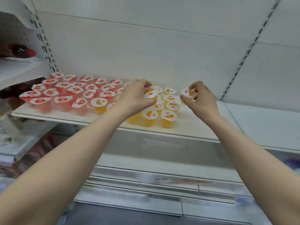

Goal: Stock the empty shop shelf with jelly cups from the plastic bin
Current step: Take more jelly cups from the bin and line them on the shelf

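While both bare forearms reach up over the white shop shelf (194, 129), each hand carries one cup. The left hand (134, 96) has its fingers curled from above around an orange jelly cup (150, 92), gripping it near the rim, with the foil lid tipped toward the camera. It is held over the middle of the shelf, above the block of standing orange cups (168, 116).

The right hand (203, 98) pinches a second orange jelly cup (189, 93) between thumb and fingertips. This cup is also tilted, and it sits just to the right of that block, near the white back panel (146, 54). A column of standing cups lies between the two held cups. Whether the right-hand cup touches the shelf cannot be told.

Red jelly cups (62, 99) fill the left part of the shelf in several close rows, upright with lids up, and the orange block begins right beside them. A slotted upright (250, 49) runs up the panel at the right. To the left, neighbouring shelving (21, 70) holds dark red goods, too blurred to name. A lower shelf (162, 174) shows beneath the arms.
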